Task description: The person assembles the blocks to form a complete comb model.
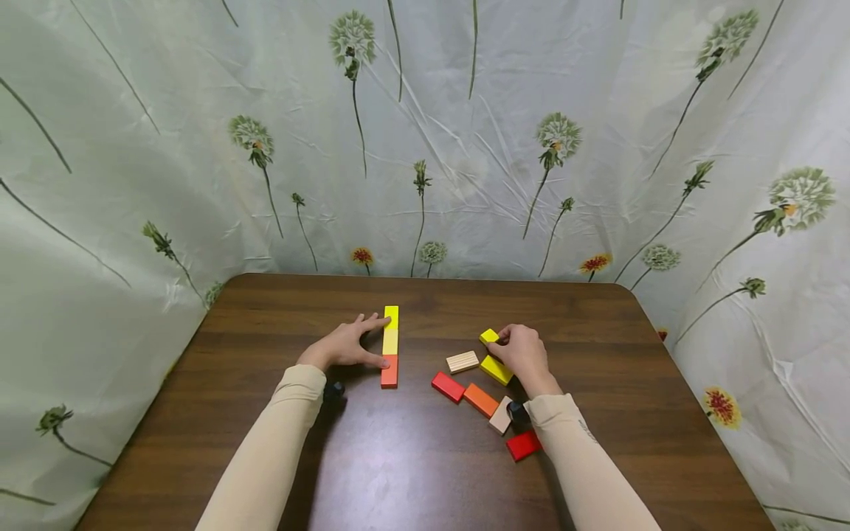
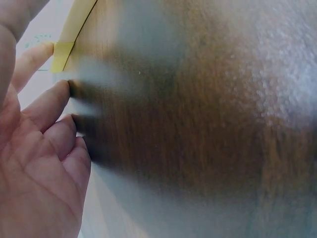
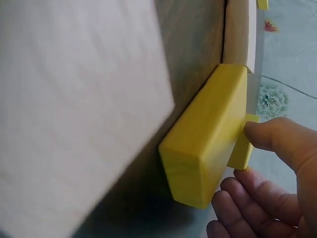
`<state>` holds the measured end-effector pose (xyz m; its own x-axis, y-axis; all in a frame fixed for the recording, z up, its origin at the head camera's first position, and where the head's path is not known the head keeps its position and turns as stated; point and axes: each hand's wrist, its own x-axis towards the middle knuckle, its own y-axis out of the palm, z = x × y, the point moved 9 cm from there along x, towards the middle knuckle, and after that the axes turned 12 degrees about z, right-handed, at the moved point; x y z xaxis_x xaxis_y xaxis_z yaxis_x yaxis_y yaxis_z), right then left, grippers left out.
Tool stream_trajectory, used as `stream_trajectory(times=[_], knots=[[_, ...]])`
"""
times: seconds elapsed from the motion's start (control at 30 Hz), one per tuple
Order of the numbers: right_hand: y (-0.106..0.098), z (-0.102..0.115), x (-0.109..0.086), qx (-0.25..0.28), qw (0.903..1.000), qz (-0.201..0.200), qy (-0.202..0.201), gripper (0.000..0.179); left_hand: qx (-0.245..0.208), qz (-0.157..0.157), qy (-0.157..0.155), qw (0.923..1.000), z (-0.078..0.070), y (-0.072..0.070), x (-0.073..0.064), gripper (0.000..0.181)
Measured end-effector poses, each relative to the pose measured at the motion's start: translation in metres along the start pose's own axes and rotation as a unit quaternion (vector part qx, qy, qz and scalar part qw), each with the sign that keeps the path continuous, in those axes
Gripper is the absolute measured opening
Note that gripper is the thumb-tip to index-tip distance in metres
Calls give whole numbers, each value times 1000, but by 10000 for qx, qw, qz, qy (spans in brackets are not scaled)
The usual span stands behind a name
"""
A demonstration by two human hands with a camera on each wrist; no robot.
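Here, we pinch a yellow block (image 1: 489, 336) in our right grip (image 1: 526, 358); our left grip (image 1: 344, 344), spread wide, touches the yellow-and-orange block row (image 1: 390, 342).

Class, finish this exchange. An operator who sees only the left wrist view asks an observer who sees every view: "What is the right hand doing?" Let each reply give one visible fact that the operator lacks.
Observer: The right hand pinches a small yellow block between thumb and finger.
Operator: My picture cuts off the other thumb's tip. Where is it?
Observer: The left hand has its thumb at the orange block, which ends the row nearest the person.
Operator: Anything else lying close to the right hand?
Observer: Yes, another yellow block lies beside it, nearer the person than the pinched one.
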<state>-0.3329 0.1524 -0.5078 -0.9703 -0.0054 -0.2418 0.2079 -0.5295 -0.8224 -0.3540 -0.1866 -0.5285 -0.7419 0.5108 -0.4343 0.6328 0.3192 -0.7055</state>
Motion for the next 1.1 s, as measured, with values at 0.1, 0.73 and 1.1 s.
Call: stream_trajectory(times=[0.1,0.73,1.1], knots=[[-2,1,-3,107,9999,-35,-44,34,-6,10,-12,10000,-1,0,0,102],[1,40,-27,434,9952,-109,-872,32,2,18,-68,10000,0,0,1,101],[22,74,-46,615,9884,177,-1380,26,45,22,-37,10000,-1,0,0,101]])
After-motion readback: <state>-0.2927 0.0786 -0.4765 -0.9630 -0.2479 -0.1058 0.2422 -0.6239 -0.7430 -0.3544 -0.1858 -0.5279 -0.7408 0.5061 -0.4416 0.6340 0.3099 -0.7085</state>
